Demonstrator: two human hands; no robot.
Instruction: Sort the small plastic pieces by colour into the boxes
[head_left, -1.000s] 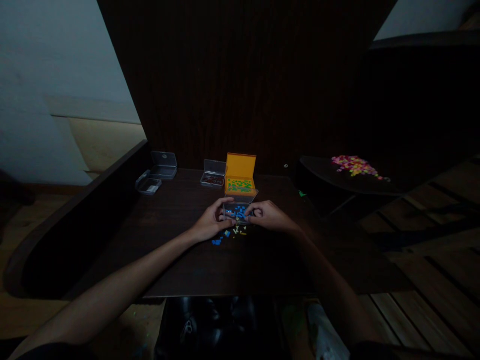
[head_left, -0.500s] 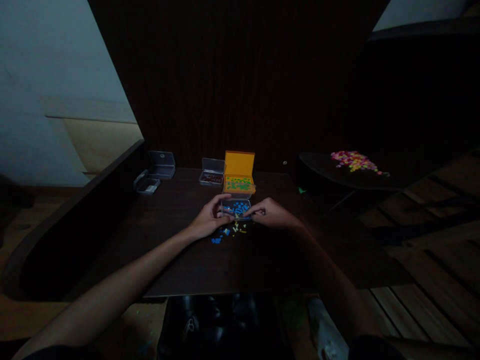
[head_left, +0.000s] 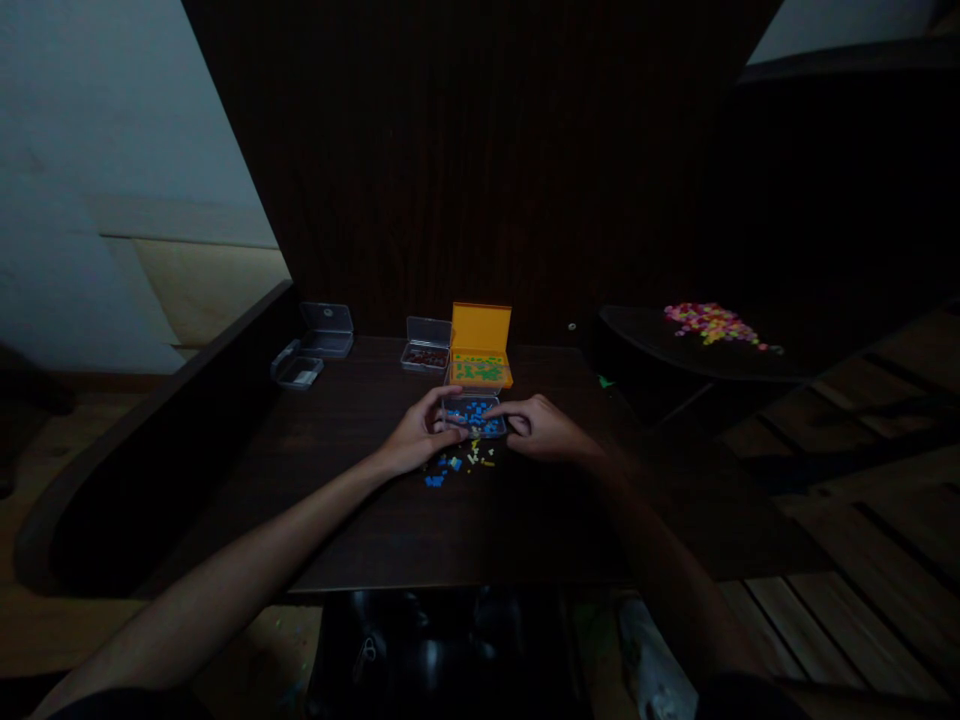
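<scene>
A small clear plastic box (head_left: 474,414) filled with blue pieces sits mid-table. My left hand (head_left: 418,437) grips its left side with curled fingers. My right hand (head_left: 541,428) holds its right side, fingers bent onto the rim. Loose blue and yellow pieces (head_left: 459,463) lie scattered on the dark table (head_left: 360,500) just in front of the box. Behind it stands an orange box (head_left: 481,348) with its lid up and green pieces inside.
A clear box with dark pieces (head_left: 425,347) sits left of the orange one. Two more clear boxes (head_left: 311,345) lie at the table's far left. A pile of pink and yellow pieces (head_left: 712,325) rests on a round surface to the right. Dark panelling rises behind.
Both hands have stayed on the clear box. It now sits lower and flatter on the table, and my right fingers have shifted onto its rim.
</scene>
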